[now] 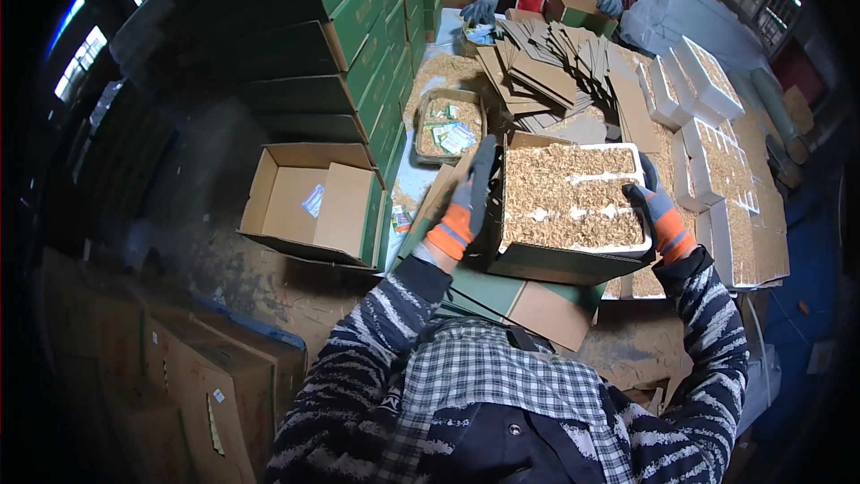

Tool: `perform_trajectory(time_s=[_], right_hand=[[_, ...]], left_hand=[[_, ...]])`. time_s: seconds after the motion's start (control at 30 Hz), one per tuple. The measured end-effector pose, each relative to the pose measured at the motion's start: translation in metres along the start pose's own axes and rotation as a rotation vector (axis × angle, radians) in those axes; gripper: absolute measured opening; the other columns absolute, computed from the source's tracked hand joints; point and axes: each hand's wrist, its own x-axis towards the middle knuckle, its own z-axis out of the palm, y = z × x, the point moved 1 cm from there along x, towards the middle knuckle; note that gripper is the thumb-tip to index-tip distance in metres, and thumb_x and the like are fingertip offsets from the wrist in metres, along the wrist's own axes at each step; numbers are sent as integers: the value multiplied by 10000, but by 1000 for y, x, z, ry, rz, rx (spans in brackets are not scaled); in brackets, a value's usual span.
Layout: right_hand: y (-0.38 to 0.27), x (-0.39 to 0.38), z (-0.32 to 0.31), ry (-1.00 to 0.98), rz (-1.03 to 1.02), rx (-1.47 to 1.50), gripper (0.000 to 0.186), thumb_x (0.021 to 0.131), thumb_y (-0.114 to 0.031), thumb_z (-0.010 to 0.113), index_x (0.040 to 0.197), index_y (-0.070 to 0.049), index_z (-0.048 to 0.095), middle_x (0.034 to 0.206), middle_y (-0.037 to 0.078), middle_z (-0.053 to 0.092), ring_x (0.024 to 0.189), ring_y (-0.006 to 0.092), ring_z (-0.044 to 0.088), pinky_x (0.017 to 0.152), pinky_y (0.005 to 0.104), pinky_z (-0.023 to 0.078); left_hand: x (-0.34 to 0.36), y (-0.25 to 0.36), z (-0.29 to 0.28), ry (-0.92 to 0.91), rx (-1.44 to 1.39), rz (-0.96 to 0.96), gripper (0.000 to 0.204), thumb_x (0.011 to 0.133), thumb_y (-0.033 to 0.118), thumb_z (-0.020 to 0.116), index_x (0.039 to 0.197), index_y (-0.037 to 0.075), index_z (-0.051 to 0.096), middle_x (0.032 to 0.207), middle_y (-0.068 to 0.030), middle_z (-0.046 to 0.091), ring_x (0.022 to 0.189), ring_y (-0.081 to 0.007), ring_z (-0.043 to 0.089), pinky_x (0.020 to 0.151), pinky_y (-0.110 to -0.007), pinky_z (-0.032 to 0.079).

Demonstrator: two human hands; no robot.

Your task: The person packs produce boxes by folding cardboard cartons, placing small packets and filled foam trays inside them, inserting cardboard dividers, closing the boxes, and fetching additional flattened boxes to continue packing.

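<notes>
In front of me stands a green cardboard box [564, 266]. A white foam tray [647, 215] filled with wood shavings [569, 184] sits in its top. My right hand [660, 208], in a grey and orange glove, grips the tray's right edge, thumb over the rim. My left hand [473, 195], gloved alike, is held flat with fingers stretched out along the box's left side, near a raised brown flap [433, 202]. Whether its palm touches the box is hidden.
Tall stacks of green boxes [358, 54] stand at left, beside an open box [291, 202]. A basket [439, 159] holds shavings and packets. Cardboard pieces [542, 81] lie beyond; white foam trays [717, 161] stand at right. Across the table, a gloved person handles another box [578, 13].
</notes>
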Motion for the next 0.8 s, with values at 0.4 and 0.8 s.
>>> perform_trajectory(time_s=[0.4,0.8], right_hand=[[19,28,33,-653,-100,-1866,276,794,-204,563,927,4,686,988,204,682,925,333,663,820,388,521],[83,191,-135,212,-73,-1839,841,760,-206,672,1481,-166,241,1537,110,228,1408,367,211,1094,538,240]], left_hand=[[-48,-106,-218,-706,1655,-741,334,926,189,402,1187,113,596,1290,-167,550,1155,-318,555,963,-408,444],[-55,-112,-213,-642,1533,-547,261,894,231,489,1002,44,637,1055,-203,629,999,-348,605,866,-426,481]])
